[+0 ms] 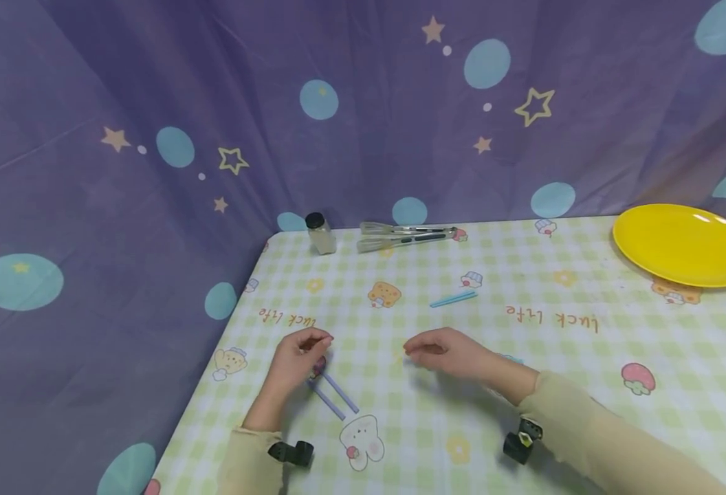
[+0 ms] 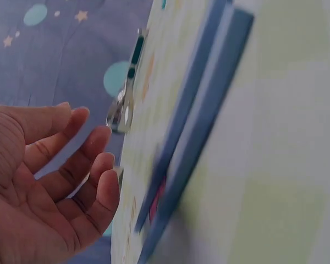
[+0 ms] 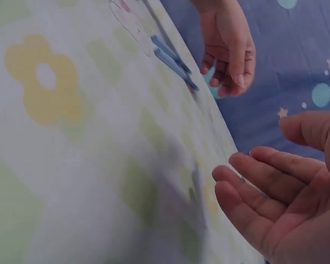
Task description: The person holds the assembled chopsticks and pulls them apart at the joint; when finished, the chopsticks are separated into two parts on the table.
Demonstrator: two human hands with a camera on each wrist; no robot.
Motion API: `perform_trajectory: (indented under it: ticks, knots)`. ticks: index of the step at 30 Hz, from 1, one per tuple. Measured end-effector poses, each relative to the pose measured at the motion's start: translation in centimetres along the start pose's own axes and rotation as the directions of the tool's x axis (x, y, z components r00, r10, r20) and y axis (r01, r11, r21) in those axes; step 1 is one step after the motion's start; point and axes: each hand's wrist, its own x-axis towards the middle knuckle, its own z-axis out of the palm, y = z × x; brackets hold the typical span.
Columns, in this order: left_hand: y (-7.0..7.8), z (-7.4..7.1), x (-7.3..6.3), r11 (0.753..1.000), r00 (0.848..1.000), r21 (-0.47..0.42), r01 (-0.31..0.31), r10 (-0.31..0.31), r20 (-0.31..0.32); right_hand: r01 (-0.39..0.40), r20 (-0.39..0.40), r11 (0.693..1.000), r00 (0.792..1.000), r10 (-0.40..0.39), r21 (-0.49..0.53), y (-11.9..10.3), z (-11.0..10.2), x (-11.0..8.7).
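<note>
My left hand [image 1: 298, 361] hovers over a pair of blue-purple sticks [image 1: 341, 394], with a dark, pinkish piece at their far end partly hidden by the hand. Its fingers are loosely bent with nothing between them, as the left wrist view also shows beside the sticks [image 2: 209, 115]. Across from it, my right hand [image 1: 446, 349] is held over the cloth, fingers relaxed and thumb apart, holding nothing. A light-blue thing [image 1: 511, 358] peeks out from behind the right forearm, mostly hidden. Beyond the hands lies a short pair of light-blue sticks [image 1: 454, 299].
At the back stand a jar with a black lid [image 1: 321, 234] and, lying beside it, metal tongs [image 1: 406, 236]. A yellow plate [image 1: 685, 245] sits at the far right. A checked tablecloth [image 1: 561, 412] covers the table; a purple curtain [image 1: 375, 151] hangs behind and left.
</note>
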Motion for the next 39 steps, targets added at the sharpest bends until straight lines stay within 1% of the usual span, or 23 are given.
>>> perform_trajectory:
  ticks: [3, 4, 6, 7, 9, 10, 11, 13, 14, 16, 18, 21, 24, 27, 31, 32, 35, 39]
  knots:
    - [-0.6, -1.0, -0.2, 0.999, 0.999, 0.022, -0.032, 0.032, -0.005, 0.001, 0.061, 1.0, 0.998, -0.002, 0.023, 0.0, 1.2, 0.7]
    - [-0.2, -1.3, -0.4, 0.999, 1.0, 0.024, -0.031, 0.031, -0.002, -0.001, 0.077, 1.0, 0.997, -0.001, 0.028, 0.1, 1.7, 0.9]
    - [-0.5, -1.6, -0.6, 1.0, 1.0, 0.014, -0.015, 0.015, 0.005, -0.008, 0.096, 1.0, 0.995, 0.006, 0.025, 0.1, 2.6, 1.3]
    - [-0.8, -1.7, -0.7, 1.0, 1.0, 0.023, -0.019, 0.018, 0.005, -0.012, 0.103, 1.0, 0.995, 0.009, 0.026, 0.1, 3.1, 1.5]
    - [-1.1, -1.9, -0.9, 0.999, 0.999, 0.036, -0.032, 0.032, 0.011, -0.012, 0.115, 0.999, 0.993, 0.008, 0.036, 0.0, 3.9, 1.8]
    - [-1.3, -2.0, -0.9, 0.997, 0.998, 0.056, -0.054, 0.054, 0.013, -0.016, 0.114, 0.999, 0.993, 0.012, 0.038, 0.0, 4.3, 1.9]
    - [-2.0, -2.0, -0.7, 0.993, 0.996, 0.085, -0.085, 0.084, 0.014, -0.023, 0.111, 0.999, 0.994, 0.018, 0.039, -0.1, 4.6, 2.0]
    - [-2.4, -2.1, -0.6, 0.976, 0.988, 0.153, -0.153, 0.152, 0.017, -0.033, 0.106, 0.999, 0.994, 0.03, 0.033, -0.2, 5.1, 2.3]
    - [-2.6, -2.2, -0.6, 0.969, 0.984, 0.174, -0.176, 0.175, 0.022, -0.038, 0.101, 0.999, 0.994, 0.035, 0.025, -0.3, 5.3, 2.4]
    - [-2.8, -2.3, -0.5, 0.948, 0.977, 0.239, -0.212, 0.211, 0.027, -0.043, 0.091, 0.999, 0.995, 0.042, 0.004, -0.5, 5.7, 2.6]
    - [-3.0, -2.4, -0.5, 0.93, 0.973, 0.287, -0.231, 0.229, 0.04, -0.036, 0.084, 0.999, 0.996, 0.038, -0.022, -0.8, 6.1, 2.9]
    - [-3.2, -2.5, -0.5, 0.908, 0.972, 0.347, -0.234, 0.224, 0.07, -0.01, 0.076, 0.997, 0.997, 0.016, -0.081, -1.0, 6.8, 3.2]
    - [-3.4, -2.6, -0.4, 0.894, 0.974, 0.388, -0.226, 0.204, 0.097, 0.018, 0.067, 0.986, 0.998, -0.007, -0.165, -0.9, 7.6, 3.7]
    - [-3.5, -2.7, -0.2, 0.885, 0.976, 0.414, -0.215, 0.184, 0.114, 0.043, 0.049, 0.969, 0.998, -0.032, -0.243, -0.8, 8.3, 4.0]
    - [-3.7, -2.7, 0.1, 0.872, 0.977, 0.441, -0.211, 0.177, 0.118, 0.042, 0.023, 0.946, 0.999, -0.037, -0.322, -0.8, 8.8, 4.1]
    - [-3.7, -2.7, 0.1, 0.872, 0.978, 0.443, -0.207, 0.173, 0.117, 0.037, 0.019, 0.94, 0.999, -0.033, -0.34, -0.9, 8.9, 4.1]
    - [-3.7, -2.7, 0.2, 0.869, 0.981, 0.455, -0.194, 0.158, 0.115, 0.033, 0.012, 0.911, 0.999, -0.031, -0.411, -1.0, 9.3, 4.2]
    - [-3.8, -2.6, 0.3, 0.866, 0.984, 0.468, -0.177, 0.141, 0.113, 0.03, 0.013, 0.863, 1.0, -0.027, -0.504, -1.1, 9.9, 4.5]
